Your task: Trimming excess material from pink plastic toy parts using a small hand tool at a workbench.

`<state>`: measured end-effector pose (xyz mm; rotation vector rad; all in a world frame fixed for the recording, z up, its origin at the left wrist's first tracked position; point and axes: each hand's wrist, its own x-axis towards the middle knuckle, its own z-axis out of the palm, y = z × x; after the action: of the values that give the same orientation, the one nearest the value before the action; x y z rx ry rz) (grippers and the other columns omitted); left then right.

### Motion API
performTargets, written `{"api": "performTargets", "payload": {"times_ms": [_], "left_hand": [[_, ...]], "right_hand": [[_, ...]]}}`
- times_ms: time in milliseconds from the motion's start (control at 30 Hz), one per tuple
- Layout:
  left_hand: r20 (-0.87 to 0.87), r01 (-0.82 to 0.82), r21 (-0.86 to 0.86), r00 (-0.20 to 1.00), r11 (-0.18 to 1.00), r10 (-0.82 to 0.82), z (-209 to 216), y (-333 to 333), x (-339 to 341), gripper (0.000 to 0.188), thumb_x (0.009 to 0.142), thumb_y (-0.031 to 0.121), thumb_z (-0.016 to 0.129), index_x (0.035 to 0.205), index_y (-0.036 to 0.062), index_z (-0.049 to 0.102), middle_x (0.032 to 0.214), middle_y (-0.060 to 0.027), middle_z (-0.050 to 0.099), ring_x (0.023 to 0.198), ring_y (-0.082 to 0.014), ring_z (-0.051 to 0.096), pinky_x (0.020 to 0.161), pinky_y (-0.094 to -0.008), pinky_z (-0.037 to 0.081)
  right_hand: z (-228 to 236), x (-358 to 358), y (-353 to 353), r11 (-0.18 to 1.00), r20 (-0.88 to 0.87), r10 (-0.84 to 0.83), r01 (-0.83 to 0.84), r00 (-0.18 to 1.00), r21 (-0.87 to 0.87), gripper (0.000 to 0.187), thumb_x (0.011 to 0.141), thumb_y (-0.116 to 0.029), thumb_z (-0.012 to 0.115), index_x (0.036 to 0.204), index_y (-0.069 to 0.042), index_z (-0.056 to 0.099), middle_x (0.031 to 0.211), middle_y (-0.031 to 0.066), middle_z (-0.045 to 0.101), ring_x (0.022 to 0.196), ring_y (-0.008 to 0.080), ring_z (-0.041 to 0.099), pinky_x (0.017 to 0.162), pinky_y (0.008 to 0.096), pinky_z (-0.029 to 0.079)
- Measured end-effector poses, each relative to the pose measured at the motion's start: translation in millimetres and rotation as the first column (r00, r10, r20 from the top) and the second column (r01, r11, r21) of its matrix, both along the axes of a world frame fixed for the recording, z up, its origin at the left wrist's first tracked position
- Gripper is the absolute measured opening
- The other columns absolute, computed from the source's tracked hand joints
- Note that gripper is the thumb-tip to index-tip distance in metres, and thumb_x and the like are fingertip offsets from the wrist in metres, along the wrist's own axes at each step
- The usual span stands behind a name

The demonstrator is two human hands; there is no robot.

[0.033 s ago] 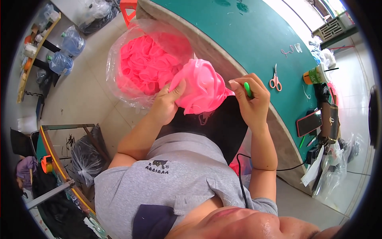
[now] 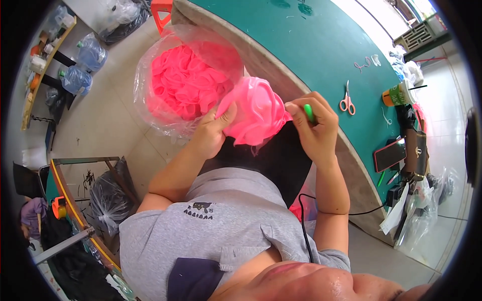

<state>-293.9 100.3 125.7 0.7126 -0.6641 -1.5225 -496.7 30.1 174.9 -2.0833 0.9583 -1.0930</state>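
Hands and pink rosette over the lap. The largest element is the green-topped surface [image 2: 301, 55], which curves from the top of the frame down its right side. At upper left of centre stands a clear plastic bag [image 2: 143, 85], filled with a heap of loose pink pieces [image 2: 183, 83]. My dark-clothed lap [image 2: 288, 155] lies at the centre of the frame. Just above it, I hold the ruffled pink rosette [image 2: 258, 111], its layered folds bulging toward the right. My left hand [image 2: 213, 131] grasps the left edge, thumb uppermost; the fingers beneath are largely hidden. My right hand [image 2: 319, 128] is curled at the right of centre, with thumb and forefinger brought together beside the rosette's right-hand tip; whether they touch it I cannot tell. Scissors [image 2: 347, 99] with pink handles lie on the surface, upper right. Smallest is the bright-green handle [image 2: 309, 113] gripped within my right fingers; what it belongs to is hidden.

Notes on technique (my judgement): the left grip should be firm at the edge yet light on the folds, lest the layers flatten or slip. The right fingertips should make small movements close to the tip, with the green handle angled away from the thin material.
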Motion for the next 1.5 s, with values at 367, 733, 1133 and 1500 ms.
{"api": "performTargets", "payload": {"times_ms": [367,733,1133,1500], "left_hand": [[0.220,0.104,-0.063,0.971,0.993,-0.088,-9.4,4.1,-1.3,0.041,0.100,0.033,0.041,0.121,-0.0004,0.053,0.114,-0.0076,0.060,0.106,-0.0133,0.056,0.093,-0.0286,0.043],[-0.185,0.022,-0.022,0.982,0.999,-0.026,-10.7,-7.2,19.3,0.045,0.101,0.030,0.039,0.137,0.0030,0.038,0.132,-0.0104,0.050,0.120,-0.0230,0.051,0.101,-0.0387,0.042],[-0.328,-0.278,-0.070,0.913,0.958,0.241,-5.7,-26.2,45.8,0.053,0.100,0.041,0.032,0.141,0.0080,0.029,0.140,-0.0139,0.042,0.129,-0.0290,0.043,0.107,-0.0479,0.036],[-0.154,-0.458,-0.004,0.878,0.889,0.452,-24.6,-33.2,79.2,0.057,0.098,0.044,0.034,0.139,0.0049,0.031,0.135,-0.0139,0.047,0.121,-0.0322,0.050,0.102,-0.0490,0.041]], "right_hand": [[-12.3,18.5,-4.8,0.964,0.020,0.103,-0.105,0.994,0.244,0.014,0.083,-0.007,0.068,0.077,0.000,0.057,0.067,-0.0015,0.050,0.059,0.0062,0.040,0.053,0.0234,0.033],[-5.2,-85.2,-21.8,0.932,0.681,-0.351,0.311,0.643,0.187,0.012,0.093,-0.014,0.060,0.091,-0.002,0.058,0.067,-0.0048,0.044,0.049,0.0010,0.025,0.043,0.0207,0.017],[29.2,-259.3,-28.9,0.694,0.975,-0.222,0.707,0.028,0.138,0.014,0.089,-0.005,0.056,0.082,-0.012,0.047,0.062,-0.0017,0.037,0.049,0.0078,0.033,0.044,0.0220,0.027],[38.8,-382.9,11.2,0.583,0.973,-0.212,0.811,0.092,0.051,0.011,0.085,-0.010,0.065,0.083,-0.009,0.055,0.069,-0.0016,0.046,0.052,0.0073,0.034,0.043,0.0206,0.027]]}}
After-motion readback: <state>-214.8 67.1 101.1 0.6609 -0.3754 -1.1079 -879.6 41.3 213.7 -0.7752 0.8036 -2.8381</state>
